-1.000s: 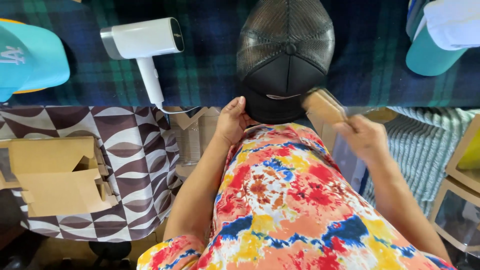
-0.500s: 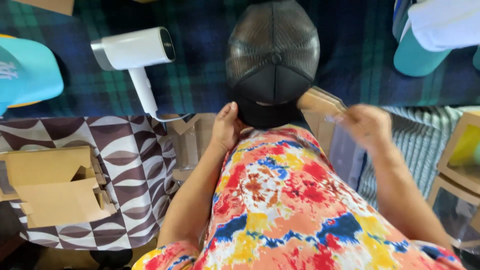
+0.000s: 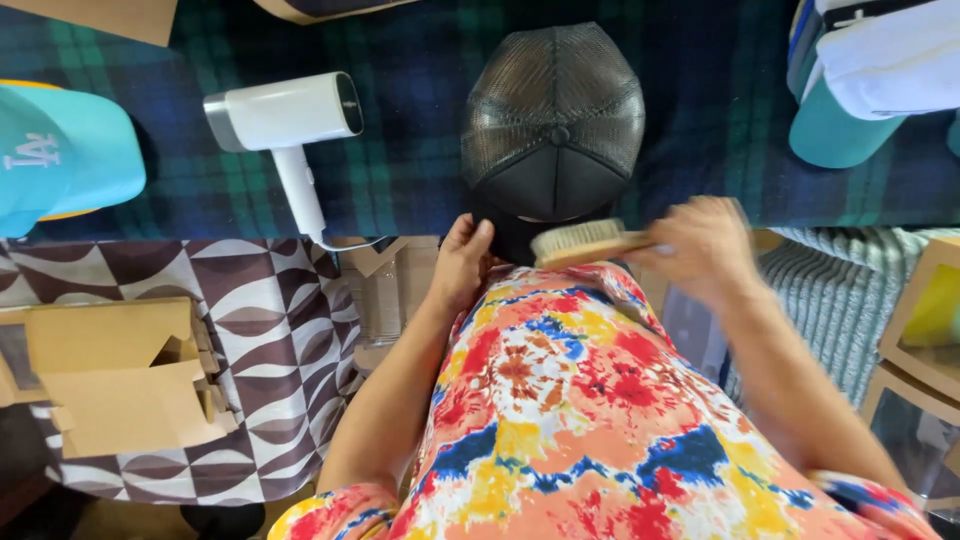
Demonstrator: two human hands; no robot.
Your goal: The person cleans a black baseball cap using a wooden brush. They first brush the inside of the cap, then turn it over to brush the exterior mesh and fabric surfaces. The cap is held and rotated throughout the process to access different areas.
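Brushing is the step in hand: the right hand point(image 3: 705, 245) is gripping a wooden brush point(image 3: 585, 243) by its handle, bristles turned up, its head lying just left of the hand at the brim of the black cap point(image 3: 553, 125). The left hand point(image 3: 462, 262) is closing its fingers on the brim edge, steadying the cap on the plaid cloth point(image 3: 410, 150). Judging from this, the next stroke is calling for bristles turned down and firm brim support. A white hair dryer point(image 3: 285, 125) is lying well left of the left hand.

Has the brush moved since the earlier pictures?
Yes. The brush moved left along the brim of the black cap, toward the left hand.
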